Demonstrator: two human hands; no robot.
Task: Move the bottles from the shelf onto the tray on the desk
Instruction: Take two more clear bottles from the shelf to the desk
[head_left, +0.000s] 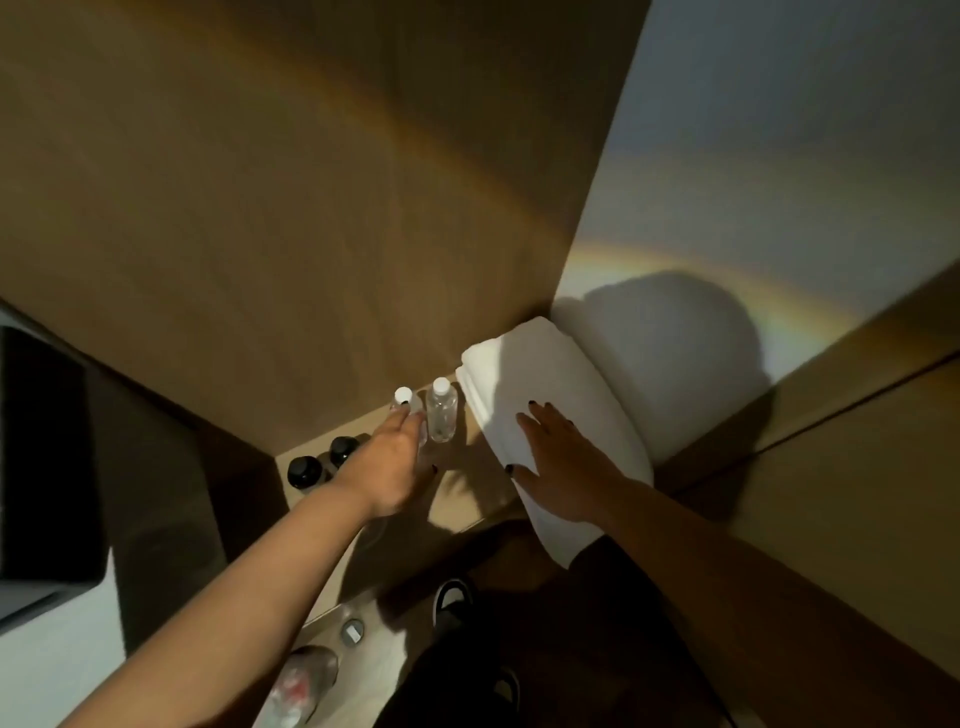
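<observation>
A stack of folded white towels (550, 415) fills the shelf (467, 499) right of centre, under my flat, relaxed right hand (558, 467). Two black-capped jars (322, 462) sit lower left. My left hand (389, 462) reaches forward, fingers curling around one upright clear bottle (408, 410); a second bottle (442, 410) stands just beside it, cap up.

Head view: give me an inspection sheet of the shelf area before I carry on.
Surface: wooden shelf, partly in shadow.
Job's things: two clear white-capped bottles upright side by side; two black-capped bottles further left. Tray not in view.
Clutter: folded white towels right of the bottles.
Hands: left hand curls round the left clear bottle; right hand rests flat on the towels.
Cables: nothing seen.
Surroundings: wood panel walls, white wall on the right, lower ledge with another bottle.
</observation>
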